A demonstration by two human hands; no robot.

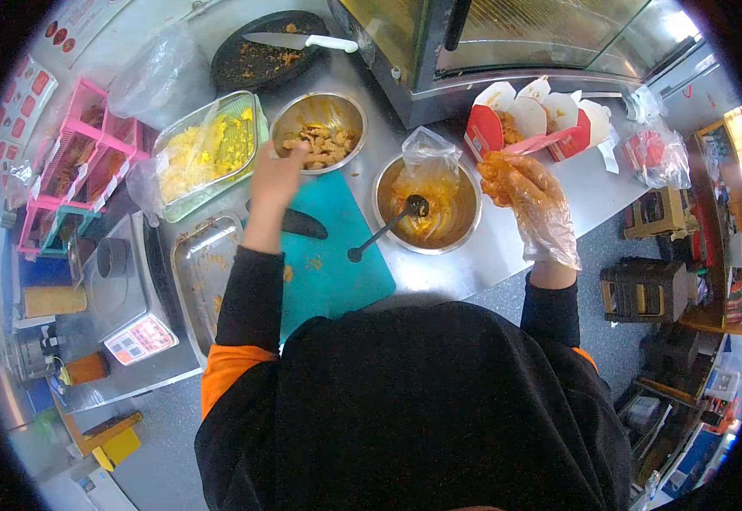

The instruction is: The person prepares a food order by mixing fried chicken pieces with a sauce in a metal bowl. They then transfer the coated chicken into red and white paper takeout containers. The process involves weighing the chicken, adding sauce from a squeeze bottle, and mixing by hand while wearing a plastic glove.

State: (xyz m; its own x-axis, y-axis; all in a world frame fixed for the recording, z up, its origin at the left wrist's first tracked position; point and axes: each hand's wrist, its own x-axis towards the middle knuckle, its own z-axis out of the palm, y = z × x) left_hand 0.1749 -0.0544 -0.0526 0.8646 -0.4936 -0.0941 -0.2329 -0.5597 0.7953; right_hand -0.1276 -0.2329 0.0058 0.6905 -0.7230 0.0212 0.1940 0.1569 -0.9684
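Note:
My left hand (278,182), bare and blurred, is at the near left rim of a steel bowl (357,137) holding cooked meat pieces (326,147). Its fingertips reach over the rim; whether they grip anything is hidden. My right hand (533,188) wears a clear plastic glove smeared with orange sauce. Its curled fingers hang before red-and-white takeaway boxes (478,135) with food inside; I cannot tell if they hold a piece. Between my hands stands a second steel bowl (380,211), sauce-coated, with a black ladle (383,235) and a crumpled clear bag (431,156) in it.
A dark-bladed knife (304,223) lies on a teal cutting board (345,268). Left are a sheet pan (185,281), a container of yellow food (208,150) and a scale (122,287). A white-handled knife (332,43) rests on a black board (237,70). A glass cabinet (422,102) stands behind.

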